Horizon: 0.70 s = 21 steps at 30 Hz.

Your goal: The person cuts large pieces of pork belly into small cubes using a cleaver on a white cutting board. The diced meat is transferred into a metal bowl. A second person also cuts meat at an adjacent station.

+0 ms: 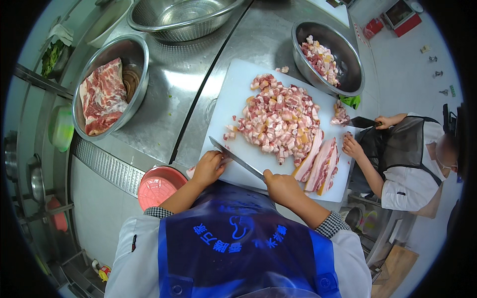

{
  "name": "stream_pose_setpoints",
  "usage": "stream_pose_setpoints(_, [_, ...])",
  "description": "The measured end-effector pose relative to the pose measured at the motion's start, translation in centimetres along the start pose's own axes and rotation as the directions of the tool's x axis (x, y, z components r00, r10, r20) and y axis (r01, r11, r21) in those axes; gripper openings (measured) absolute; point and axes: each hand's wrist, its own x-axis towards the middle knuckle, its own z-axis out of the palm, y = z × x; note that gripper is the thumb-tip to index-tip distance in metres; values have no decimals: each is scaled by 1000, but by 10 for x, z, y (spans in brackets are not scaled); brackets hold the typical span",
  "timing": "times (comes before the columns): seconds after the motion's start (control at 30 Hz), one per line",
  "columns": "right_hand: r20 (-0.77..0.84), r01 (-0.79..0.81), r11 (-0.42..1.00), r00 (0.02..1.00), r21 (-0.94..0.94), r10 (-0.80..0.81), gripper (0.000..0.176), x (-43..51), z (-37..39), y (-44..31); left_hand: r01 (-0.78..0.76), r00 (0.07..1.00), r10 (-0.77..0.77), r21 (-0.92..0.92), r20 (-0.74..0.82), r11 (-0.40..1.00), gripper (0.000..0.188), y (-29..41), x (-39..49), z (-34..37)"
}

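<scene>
My right hand (pixel 282 187) grips the handle of a kitchen knife (pixel 238 160), its blade slanting up and left over the near left part of a white cutting board (pixel 233 89). Beside the blade, my left hand (pixel 208 167) is on a piece of meat at the board's near left edge, mostly hidden under its fingers. A heap of diced pork belly (pixel 281 119) covers the middle of the board. Several long pork belly strips (pixel 322 165) lie to the right of the heap, near my right hand. A few loose cubes lie left of it.
A co-worker (pixel 406 160) at the right holds a cleaver (pixel 359 122) over the board's right edge. A steel bowl of diced meat (pixel 318 63) stands behind the board. Left are a bowl with a pork slab (pixel 104 97), a steel colander (pixel 186 22) and a pink basin (pixel 158 188).
</scene>
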Motion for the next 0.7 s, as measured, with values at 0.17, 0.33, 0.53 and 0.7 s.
stream_pose_setpoints(0.17, [-72, 7, 998, 997, 67, -2, 15, 40, 22, -25, -32, 999, 33, 47, -23, 998, 34, 3, 2, 5])
stream_pose_setpoints(0.33, [-141, -43, 993, 988, 106, 58, 19, 83, 27, -34, -98, 984, 81, 102, 159, 990, 36, 7, 3, -2])
stream_pose_setpoints(0.53, [-186, -220, 956, 949, 194, 256, 21, 60, 14, 13, 51, 987, -50, -1, 155, 999, 38, 10, 16, -6])
stream_pose_setpoints(0.7, [-223, -299, 919, 907, 258, 358, 23, 41, 6, 24, 61, 998, -61, -11, 33, 998, 45, 24, 42, 10])
